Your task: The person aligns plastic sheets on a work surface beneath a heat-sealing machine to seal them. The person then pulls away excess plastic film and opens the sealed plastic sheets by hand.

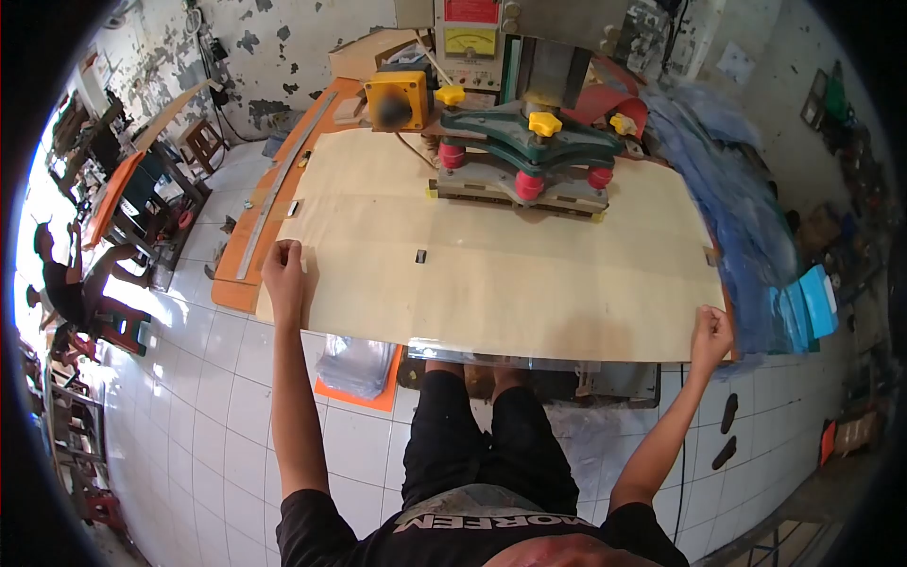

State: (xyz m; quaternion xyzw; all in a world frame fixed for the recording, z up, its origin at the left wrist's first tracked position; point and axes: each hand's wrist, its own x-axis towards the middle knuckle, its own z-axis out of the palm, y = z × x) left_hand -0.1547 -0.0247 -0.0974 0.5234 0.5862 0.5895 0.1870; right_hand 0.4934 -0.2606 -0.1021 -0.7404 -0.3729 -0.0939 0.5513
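Note:
My left hand (283,268) is closed at the left edge of a wide, pale board (378,293), its fingertips pressed together. Near the board's front right corner, my right hand (711,333) is closed in a pinch. What either hand holds, if anything, is too thin or clear to make out. Shiny clear plastic (463,353) hangs along the front edge of the board, and faint creases run across its surface. A small black piece (420,256) lies mid-board, and another dark piece (293,208) sits near the left edge.
A green press head (529,132) with yellow knobs and red spacers stands over the board's back. Beside it is a yellow box (397,100). A metal ruler (274,203) lies at left. Bluish plastic sheeting (727,189) is heaped at right. Bagged plastic (355,365) sits below.

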